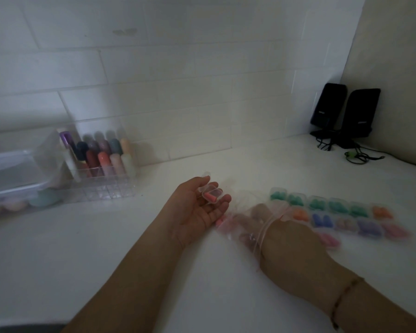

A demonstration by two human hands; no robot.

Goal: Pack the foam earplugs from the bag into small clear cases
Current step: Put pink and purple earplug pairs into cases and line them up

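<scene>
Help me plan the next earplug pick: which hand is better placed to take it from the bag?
Right. The right hand is already inside the clear bag among pink earplugs; the left hand cradles the open case.

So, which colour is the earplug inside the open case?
Coral pink earplug, seen in the head view.
</scene>
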